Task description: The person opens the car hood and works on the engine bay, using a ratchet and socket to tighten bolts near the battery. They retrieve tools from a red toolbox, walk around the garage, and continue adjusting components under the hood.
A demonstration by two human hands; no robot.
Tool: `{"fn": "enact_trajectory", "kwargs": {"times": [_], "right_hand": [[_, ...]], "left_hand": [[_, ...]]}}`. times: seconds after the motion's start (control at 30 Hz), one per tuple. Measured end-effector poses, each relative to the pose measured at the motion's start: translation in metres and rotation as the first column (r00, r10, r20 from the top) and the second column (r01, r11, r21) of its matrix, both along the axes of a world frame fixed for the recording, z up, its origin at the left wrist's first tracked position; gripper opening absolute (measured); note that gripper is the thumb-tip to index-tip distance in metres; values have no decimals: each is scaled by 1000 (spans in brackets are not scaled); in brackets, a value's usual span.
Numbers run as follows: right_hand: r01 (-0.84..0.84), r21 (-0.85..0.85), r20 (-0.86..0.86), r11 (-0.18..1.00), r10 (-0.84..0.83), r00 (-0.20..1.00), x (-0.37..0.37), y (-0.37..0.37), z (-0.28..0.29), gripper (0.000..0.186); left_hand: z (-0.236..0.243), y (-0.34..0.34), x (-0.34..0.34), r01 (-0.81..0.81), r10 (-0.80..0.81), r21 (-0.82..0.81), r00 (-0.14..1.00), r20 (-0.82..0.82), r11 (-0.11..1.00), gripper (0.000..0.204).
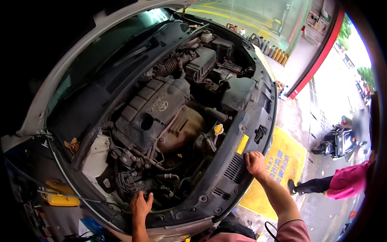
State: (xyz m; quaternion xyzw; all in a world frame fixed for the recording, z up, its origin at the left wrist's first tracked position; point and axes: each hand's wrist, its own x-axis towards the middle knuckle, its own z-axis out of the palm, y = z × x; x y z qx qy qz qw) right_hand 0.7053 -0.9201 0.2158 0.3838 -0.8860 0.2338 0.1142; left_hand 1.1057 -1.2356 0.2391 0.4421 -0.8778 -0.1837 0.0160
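A car's engine bay (169,121) fills the view, and the raised hood (92,32) arches over its far left side. Left of the engine cover, outside the fender, a yellow tool (60,197) lies low beside the car, with a thin rod running across it.

The black engine cover (155,109) sits in the middle of the bay and serves as the marker for everything else. Below the engine cover and a little to its left, the left hand (141,205) reaches in from the lower edge. Its fingers are spread and loosely curled down into the tangle of hoses (133,177) at the bay's near edge; whether it grips one of them cannot be told, since the fingertips are hidden among the parts.

Right of the engine cover stands a yellow cap (218,129) on its stalk, and beyond it a yellow sticker (242,144) lies on the black front panel (238,161). Lower right of the engine cover, the right hand (254,162) rests palm down on that front panel, fingers bent over its edge, holding nothing loose.

Above and right of the engine cover sits the dark air box (238,92).

Far right of the engine cover, outside the car, a person in a pink top (346,183) bends over near a parked scooter (338,143), on pavement beside a yellow floor marking (282,161).
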Motion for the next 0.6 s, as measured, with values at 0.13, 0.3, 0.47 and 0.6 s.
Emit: {"fn": "enact_trajectory", "kwargs": {"times": [0.13,0.3,0.47,0.6], "right_hand": [[-11,-38,1,999,11,1000,-2,1,0,27],[-9,-105,-1,994,9,1000,-6,16,-5,27],[-129,-274,79,953,156,985,-13,29,-8,23],[-135,-437,647,889,415,640,-33,76,2,25]], "left_hand": [[-4,7,-4,-50,51,-39,998,33,998,37],[-6,36,-18,26,32,-407,990,135,913,37],[22,161,-133,47,-155,-311,930,-334,949,43],[-6,234,-204,-27,-47,-439,987,-157,898,60]]}}
